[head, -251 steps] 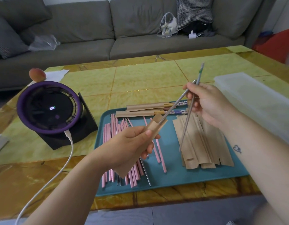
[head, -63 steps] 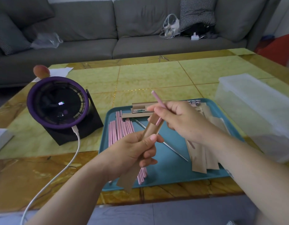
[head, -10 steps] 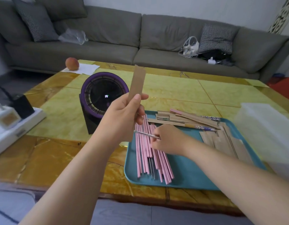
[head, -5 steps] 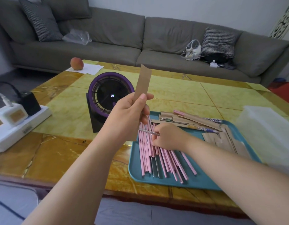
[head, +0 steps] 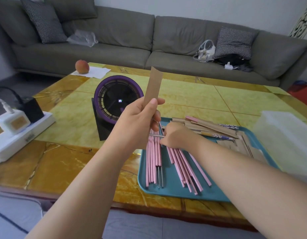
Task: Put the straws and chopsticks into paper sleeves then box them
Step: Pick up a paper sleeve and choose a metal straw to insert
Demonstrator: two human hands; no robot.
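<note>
While my left hand [head: 140, 118] grips the paper sleeve [head: 153, 85] upright, notched end up, my right hand [head: 177, 135] pinches a metal stick [head: 155, 135] crosswise just below it, over the pink straws [head: 152, 161] on the tray [head: 168, 190].

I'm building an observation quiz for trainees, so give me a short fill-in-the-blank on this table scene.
1. The left hand holds a paper sleeve upright, while the right hand pinches a metal stick over the ___ straws.
2. The fan to the left of the teal tray has a ___ rim.
3. A peach sits on a sheet of ___ paper.

Missing words: pink; purple; white.
</note>
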